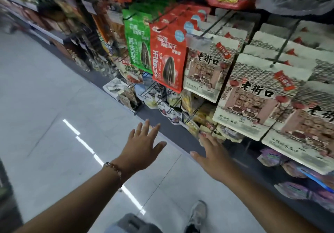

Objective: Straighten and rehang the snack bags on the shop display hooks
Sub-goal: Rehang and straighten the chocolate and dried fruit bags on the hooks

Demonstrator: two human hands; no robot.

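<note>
Grey floor tiles [54, 106] fill the left of the view, crossed by a broken white reflection of a ceiling light. Left hand [142, 149] is held out above the floor, palm down, its fingers [144, 127] straight and spread wide, holding nothing; a beaded bracelet [113, 169] circles the wrist. Up and to the right of these fingers, well apart from them, a green snack bag [138, 41] hangs at the front of a black wire hook [130, 16], with a red snack bag [169, 55] just beside it on the neighbouring hook, both printed with a sunflower seed and both tilted with the slanted view. Below them, small pale packets [169, 108] crowd the lower hooks near the floor. Right hand [215, 153] is likewise flat, its fingers [204, 136] extended and gripping nothing; the fingertips lie near the lowest packets of the rack, though contact cannot be confirmed. Above and to the right of this hand hang rows of cream snack bags [253, 95] bearing a shop-front drawing, stacked several deep on long hooks. Purple packets [292, 189] sit lower at the far right. At the bottom edge, a grey shoe [198, 213] rests on the floor.
</note>
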